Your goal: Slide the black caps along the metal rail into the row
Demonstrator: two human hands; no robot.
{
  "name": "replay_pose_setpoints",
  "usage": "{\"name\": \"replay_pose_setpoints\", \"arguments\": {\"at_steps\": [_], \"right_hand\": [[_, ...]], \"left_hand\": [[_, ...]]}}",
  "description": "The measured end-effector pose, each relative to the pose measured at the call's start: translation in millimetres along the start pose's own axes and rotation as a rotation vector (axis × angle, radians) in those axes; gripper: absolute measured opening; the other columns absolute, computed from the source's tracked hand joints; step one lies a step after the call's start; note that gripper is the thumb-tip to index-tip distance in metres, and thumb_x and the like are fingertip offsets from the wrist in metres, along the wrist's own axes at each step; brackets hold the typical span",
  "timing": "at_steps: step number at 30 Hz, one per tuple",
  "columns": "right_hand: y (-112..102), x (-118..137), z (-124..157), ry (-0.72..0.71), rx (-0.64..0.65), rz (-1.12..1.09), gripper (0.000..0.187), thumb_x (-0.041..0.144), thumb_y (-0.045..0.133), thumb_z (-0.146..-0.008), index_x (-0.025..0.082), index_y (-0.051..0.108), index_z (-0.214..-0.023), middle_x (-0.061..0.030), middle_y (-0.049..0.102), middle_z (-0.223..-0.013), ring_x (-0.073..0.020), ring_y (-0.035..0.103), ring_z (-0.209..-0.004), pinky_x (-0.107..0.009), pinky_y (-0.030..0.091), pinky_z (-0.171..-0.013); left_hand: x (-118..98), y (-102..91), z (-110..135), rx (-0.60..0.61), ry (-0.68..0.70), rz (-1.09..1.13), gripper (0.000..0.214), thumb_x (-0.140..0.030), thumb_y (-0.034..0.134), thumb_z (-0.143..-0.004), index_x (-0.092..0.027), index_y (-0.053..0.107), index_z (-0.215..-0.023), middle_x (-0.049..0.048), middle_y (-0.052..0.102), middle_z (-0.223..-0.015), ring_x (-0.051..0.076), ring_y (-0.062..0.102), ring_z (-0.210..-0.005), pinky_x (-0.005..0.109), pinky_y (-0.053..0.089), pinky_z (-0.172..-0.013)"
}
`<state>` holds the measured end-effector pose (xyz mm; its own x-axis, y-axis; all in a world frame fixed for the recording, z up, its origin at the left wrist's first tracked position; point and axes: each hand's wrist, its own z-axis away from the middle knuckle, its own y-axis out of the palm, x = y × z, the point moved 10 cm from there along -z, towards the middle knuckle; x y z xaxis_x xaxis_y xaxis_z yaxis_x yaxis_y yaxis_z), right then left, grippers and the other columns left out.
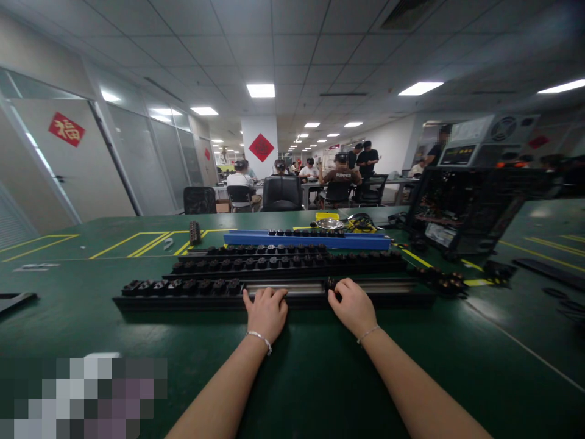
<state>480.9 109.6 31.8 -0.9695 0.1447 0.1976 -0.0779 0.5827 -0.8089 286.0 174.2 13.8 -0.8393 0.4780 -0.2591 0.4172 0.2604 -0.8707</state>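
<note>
A long black rail (301,300) with a bare metallic channel lies across the table before me. Several round black socket modules (183,288) sit in a row in its left part. My left hand (266,314) rests on the rail's near edge, right of that row, fingers apart and holding nothing I can see. With bent fingers, my right hand (354,305) grips a small black socket module (329,285) at the channel, partly hidden by the fingers. Behind lie another black rail (283,263) filled with modules and a blue rail (311,240) carrying more of them.
Loose black modules (441,281) lie past the rail's right end. An open computer case (461,207) stands at the back right of the green table (183,366). Near it are a metal dish (329,224) and cables. Several people sit or stand farther back.
</note>
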Motion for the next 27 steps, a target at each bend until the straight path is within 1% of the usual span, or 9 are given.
{"name": "replay_pose_setpoints", "arguments": {"at_steps": [4, 6, 8, 11, 13, 16, 20, 27], "right_hand": [[0.3, -3.8, -2.0, 0.045, -0.017, -0.018, 0.026, 0.038, 0.045, -0.083, 0.019, 0.054, -0.066, -0.0052, 0.057, -0.082, -0.0163, 0.051, -0.078, -0.028, 0.038, -0.071], [2.0, -9.3, -3.5, 0.105, -0.020, -0.034, 0.025, 0.040, 0.047, -0.081, 0.019, 0.054, -0.070, -0.0057, 0.057, -0.083, -0.0173, 0.051, -0.079, -0.029, 0.038, -0.072], [2.9, -16.1, -4.1, 0.186, -0.033, -0.048, 0.026, 0.043, 0.049, -0.079, 0.018, 0.056, -0.079, -0.0067, 0.058, -0.087, -0.0191, 0.052, -0.083, -0.031, 0.039, -0.074], [3.3, -20.1, -3.6, 0.256, -0.054, -0.059, 0.036, 0.045, 0.051, -0.078, 0.017, 0.057, -0.100, -0.0091, 0.060, -0.100, -0.0227, 0.052, -0.096, -0.035, 0.038, -0.083], [4.4, -18.1, -3.4, 0.252, -0.048, -0.066, 0.041, 0.044, 0.049, -0.079, 0.017, 0.056, -0.109, -0.0097, 0.060, -0.109, -0.0239, 0.050, -0.104, -0.037, 0.036, -0.090], [6.6, -16.5, -3.0, 0.247, -0.021, -0.077, 0.043, 0.043, 0.046, -0.080, 0.017, 0.055, -0.114, -0.0097, 0.060, -0.114, -0.0238, 0.049, -0.109, -0.038, 0.032, -0.096], [7.5, -16.5, -2.8, 0.255, 0.006, -0.090, 0.045, 0.043, 0.045, -0.080, 0.017, 0.055, -0.116, -0.0098, 0.060, -0.115, -0.0237, 0.049, -0.110, -0.039, 0.031, -0.097], [5.6, -15.7, -2.3, 0.267, 0.010, -0.104, 0.045, 0.040, 0.044, -0.081, 0.016, 0.053, -0.118, -0.0105, 0.060, -0.116, -0.0234, 0.049, -0.112, -0.039, 0.029, -0.100]], "left_hand": [[0.2, 0.2, 0.0, 0.005, -0.005, -0.002, 0.030, -0.029, 0.043, -0.085, -0.034, 0.063, -0.107, 0.0010, 0.064, -0.097, 0.022, 0.052, -0.101, 0.064, 0.004, -0.105], [-0.3, 0.2, -0.2, -0.001, 0.001, -0.003, 0.030, -0.029, 0.043, -0.085, -0.034, 0.063, -0.107, 0.0010, 0.064, -0.097, 0.022, 0.052, -0.101, 0.065, 0.004, -0.105], [-0.3, 0.2, -0.5, -0.011, 0.002, -0.008, 0.030, -0.029, 0.043, -0.084, -0.034, 0.063, -0.106, 0.0009, 0.064, -0.097, 0.022, 0.052, -0.101, 0.065, 0.005, -0.105], [-0.4, 0.1, -0.6, -0.023, 0.004, -0.011, 0.029, -0.029, 0.044, -0.084, -0.034, 0.063, -0.105, 0.0010, 0.064, -0.098, 0.023, 0.052, -0.101, 0.065, 0.006, -0.105], [-0.3, 0.1, -0.4, -0.023, 0.005, -0.007, 0.029, -0.029, 0.044, -0.084, -0.034, 0.063, -0.105, 0.0011, 0.064, -0.098, 0.023, 0.052, -0.101, 0.065, 0.006, -0.105], [0.0, 0.2, 0.0, -0.016, 0.004, 0.002, 0.029, -0.030, 0.044, -0.084, -0.034, 0.063, -0.106, 0.0012, 0.064, -0.098, 0.022, 0.052, -0.101, 0.065, 0.005, -0.105], [-0.4, 0.3, 0.1, -0.003, 0.000, -0.002, 0.030, -0.029, 0.043, -0.084, -0.034, 0.063, -0.106, 0.0011, 0.064, -0.098, 0.022, 0.051, -0.102, 0.064, 0.004, -0.106], [-0.4, 0.9, 0.1, 0.018, -0.009, -0.018, 0.031, -0.030, 0.043, -0.085, -0.035, 0.062, -0.108, 0.0016, 0.064, -0.100, 0.022, 0.050, -0.104, 0.062, 0.004, -0.106]]}}
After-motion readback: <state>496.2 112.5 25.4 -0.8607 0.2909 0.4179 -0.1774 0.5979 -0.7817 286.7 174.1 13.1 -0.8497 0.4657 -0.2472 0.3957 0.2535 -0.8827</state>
